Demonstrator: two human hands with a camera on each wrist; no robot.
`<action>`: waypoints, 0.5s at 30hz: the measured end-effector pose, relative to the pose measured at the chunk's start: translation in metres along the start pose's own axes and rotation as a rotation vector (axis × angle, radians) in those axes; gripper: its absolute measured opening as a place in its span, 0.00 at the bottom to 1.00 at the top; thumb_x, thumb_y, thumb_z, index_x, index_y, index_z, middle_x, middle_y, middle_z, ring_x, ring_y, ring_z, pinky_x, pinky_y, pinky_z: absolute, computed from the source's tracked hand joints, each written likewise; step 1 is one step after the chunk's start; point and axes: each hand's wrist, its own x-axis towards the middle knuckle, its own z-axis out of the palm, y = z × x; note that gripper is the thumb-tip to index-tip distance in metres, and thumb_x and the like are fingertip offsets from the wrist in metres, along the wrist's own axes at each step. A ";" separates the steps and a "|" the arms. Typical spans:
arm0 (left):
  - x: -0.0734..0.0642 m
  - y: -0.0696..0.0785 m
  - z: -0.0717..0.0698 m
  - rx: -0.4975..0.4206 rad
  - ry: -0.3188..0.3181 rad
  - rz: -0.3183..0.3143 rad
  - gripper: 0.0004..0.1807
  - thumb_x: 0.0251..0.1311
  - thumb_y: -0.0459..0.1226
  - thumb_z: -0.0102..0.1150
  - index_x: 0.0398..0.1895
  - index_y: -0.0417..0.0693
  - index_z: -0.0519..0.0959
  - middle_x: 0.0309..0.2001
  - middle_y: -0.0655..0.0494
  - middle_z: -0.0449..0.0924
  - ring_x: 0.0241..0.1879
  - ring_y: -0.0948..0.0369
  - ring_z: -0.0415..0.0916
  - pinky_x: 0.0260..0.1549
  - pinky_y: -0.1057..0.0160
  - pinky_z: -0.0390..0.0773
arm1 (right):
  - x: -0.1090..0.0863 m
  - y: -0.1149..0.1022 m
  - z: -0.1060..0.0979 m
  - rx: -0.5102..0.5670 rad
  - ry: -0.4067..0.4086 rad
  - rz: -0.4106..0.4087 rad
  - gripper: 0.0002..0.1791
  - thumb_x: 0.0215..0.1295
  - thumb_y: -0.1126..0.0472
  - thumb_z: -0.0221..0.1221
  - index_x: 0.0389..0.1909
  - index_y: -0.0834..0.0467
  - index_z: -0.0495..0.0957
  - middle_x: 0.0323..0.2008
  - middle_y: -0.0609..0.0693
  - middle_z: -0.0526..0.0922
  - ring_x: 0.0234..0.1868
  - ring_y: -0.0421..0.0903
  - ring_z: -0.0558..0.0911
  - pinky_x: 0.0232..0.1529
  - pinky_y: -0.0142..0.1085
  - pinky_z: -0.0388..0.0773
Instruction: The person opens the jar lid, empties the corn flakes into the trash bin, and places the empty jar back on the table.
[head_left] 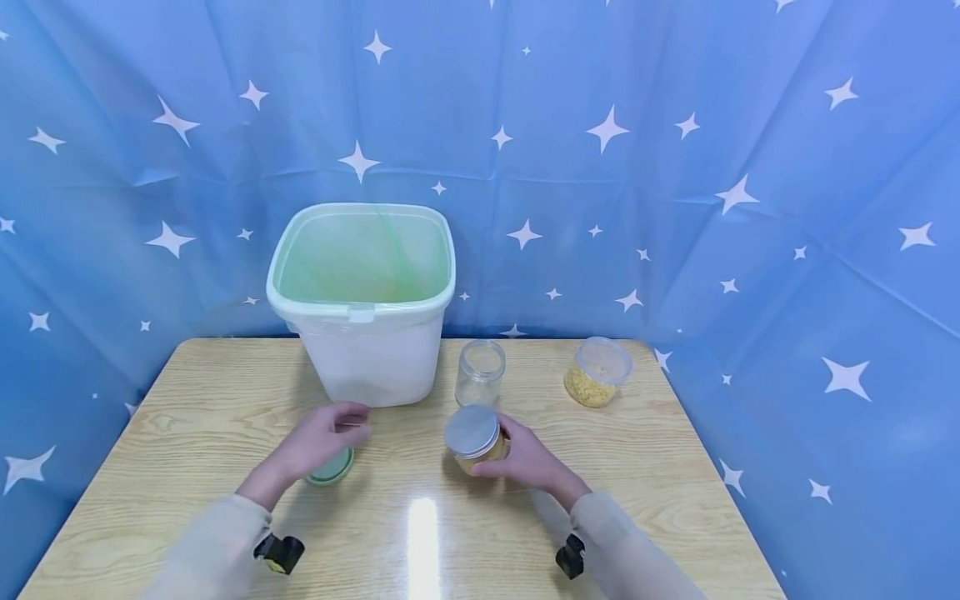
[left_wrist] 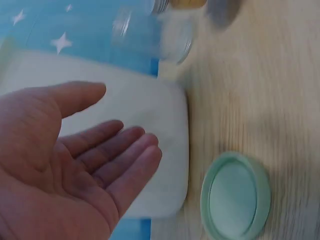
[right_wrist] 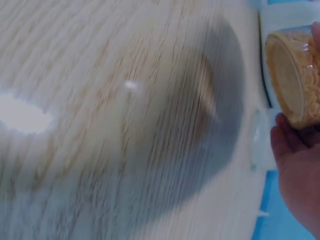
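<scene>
Right hand (head_left: 528,460) has its fingers clamped round the lidded jar (head_left: 474,438), lower centre of frame — presumably steadying it above the table (head_left: 637,508) — while left hand (head_left: 324,435), thumb and fingers apart, holds nothing.

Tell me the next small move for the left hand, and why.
I'd probably bring the left hand across to the silver lid. The right hand already grips the filled jar by its side, with that lid on top, while the left hand is open and holds nothing, so it seems free to steady or twist the lid.
</scene>
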 end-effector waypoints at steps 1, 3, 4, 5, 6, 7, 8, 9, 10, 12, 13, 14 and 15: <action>0.001 0.001 0.004 -0.004 -0.015 0.025 0.27 0.67 0.45 0.58 0.62 0.35 0.72 0.59 0.39 0.77 0.57 0.46 0.77 0.57 0.49 0.78 | 0.000 -0.002 0.001 -0.002 -0.011 -0.007 0.46 0.50 0.50 0.74 0.70 0.46 0.63 0.59 0.42 0.77 0.61 0.44 0.74 0.64 0.44 0.71; 0.003 0.004 0.014 -0.008 -0.044 0.062 0.28 0.65 0.46 0.60 0.62 0.38 0.72 0.60 0.41 0.76 0.58 0.46 0.77 0.58 0.49 0.78 | 0.001 -0.004 0.003 -0.006 -0.030 -0.024 0.45 0.50 0.50 0.74 0.69 0.45 0.64 0.58 0.42 0.77 0.60 0.44 0.75 0.62 0.42 0.72; 0.004 0.005 0.018 -0.011 -0.056 0.077 0.29 0.64 0.47 0.60 0.63 0.39 0.72 0.61 0.41 0.76 0.59 0.46 0.76 0.59 0.49 0.78 | 0.001 -0.005 0.004 -0.009 -0.037 -0.037 0.44 0.50 0.51 0.74 0.68 0.45 0.64 0.57 0.42 0.77 0.59 0.43 0.76 0.62 0.41 0.73; 0.005 0.006 0.023 -0.014 -0.069 0.092 0.30 0.64 0.48 0.61 0.64 0.39 0.72 0.62 0.41 0.75 0.60 0.45 0.75 0.59 0.48 0.77 | 0.001 -0.006 0.005 -0.014 -0.042 -0.046 0.44 0.50 0.51 0.74 0.68 0.44 0.65 0.57 0.41 0.78 0.58 0.43 0.76 0.61 0.40 0.73; 0.006 0.007 0.027 -0.018 -0.080 0.099 0.31 0.63 0.48 0.62 0.64 0.40 0.71 0.63 0.41 0.74 0.61 0.44 0.74 0.60 0.47 0.76 | 0.002 -0.007 0.006 -0.016 -0.047 -0.056 0.43 0.50 0.51 0.74 0.68 0.43 0.65 0.56 0.41 0.78 0.58 0.42 0.76 0.60 0.40 0.74; 0.007 0.009 0.032 -0.020 -0.088 0.106 0.32 0.63 0.48 0.62 0.65 0.40 0.70 0.64 0.40 0.73 0.62 0.43 0.73 0.61 0.46 0.76 | 0.002 -0.008 0.008 -0.023 -0.051 -0.068 0.43 0.49 0.50 0.75 0.67 0.44 0.66 0.56 0.41 0.78 0.57 0.42 0.76 0.60 0.39 0.74; 0.007 0.011 0.037 -0.022 -0.095 0.107 0.33 0.62 0.48 0.63 0.66 0.40 0.69 0.65 0.40 0.72 0.62 0.43 0.72 0.61 0.46 0.75 | 0.002 -0.009 0.010 -0.030 -0.057 -0.080 0.43 0.49 0.50 0.75 0.67 0.44 0.66 0.55 0.41 0.78 0.56 0.42 0.77 0.59 0.38 0.74; 0.008 0.013 0.041 -0.025 -0.102 0.106 0.35 0.61 0.49 0.64 0.67 0.41 0.69 0.66 0.40 0.71 0.63 0.42 0.71 0.61 0.45 0.75 | 0.002 -0.011 0.011 -0.037 -0.060 -0.087 0.43 0.48 0.49 0.75 0.67 0.43 0.66 0.55 0.40 0.78 0.56 0.42 0.77 0.59 0.37 0.75; 0.008 0.014 0.045 -0.032 -0.109 0.108 0.36 0.60 0.49 0.65 0.68 0.42 0.67 0.67 0.40 0.70 0.64 0.41 0.70 0.61 0.44 0.75 | 0.002 -0.013 0.012 -0.042 -0.067 -0.097 0.43 0.48 0.49 0.75 0.66 0.43 0.66 0.55 0.40 0.78 0.55 0.42 0.77 0.58 0.37 0.75; 0.010 0.017 0.053 -0.034 -0.120 0.111 0.39 0.58 0.50 0.67 0.70 0.43 0.65 0.69 0.41 0.67 0.66 0.40 0.68 0.62 0.43 0.74 | 0.002 -0.015 0.015 -0.054 -0.076 -0.115 0.43 0.48 0.48 0.75 0.67 0.43 0.66 0.55 0.40 0.78 0.55 0.41 0.77 0.57 0.36 0.76; 0.010 0.018 0.057 -0.028 -0.123 0.118 0.41 0.57 0.50 0.67 0.70 0.43 0.64 0.70 0.42 0.66 0.66 0.39 0.67 0.61 0.42 0.74 | 0.002 -0.016 0.017 -0.059 -0.081 -0.124 0.44 0.48 0.48 0.75 0.67 0.43 0.66 0.56 0.41 0.78 0.55 0.41 0.77 0.57 0.36 0.76; 0.011 0.020 0.060 -0.021 -0.125 0.125 0.43 0.55 0.52 0.68 0.71 0.44 0.63 0.70 0.43 0.66 0.66 0.39 0.67 0.61 0.42 0.74 | 0.002 -0.017 0.018 -0.062 -0.085 -0.130 0.44 0.48 0.47 0.75 0.67 0.43 0.65 0.56 0.41 0.77 0.55 0.41 0.77 0.57 0.36 0.76; 0.011 0.021 0.063 -0.016 -0.130 0.139 0.45 0.54 0.53 0.69 0.72 0.45 0.62 0.71 0.44 0.65 0.66 0.40 0.67 0.61 0.42 0.74 | 0.002 -0.018 0.019 -0.064 -0.088 -0.130 0.45 0.47 0.47 0.75 0.67 0.43 0.65 0.57 0.41 0.77 0.55 0.41 0.77 0.58 0.35 0.76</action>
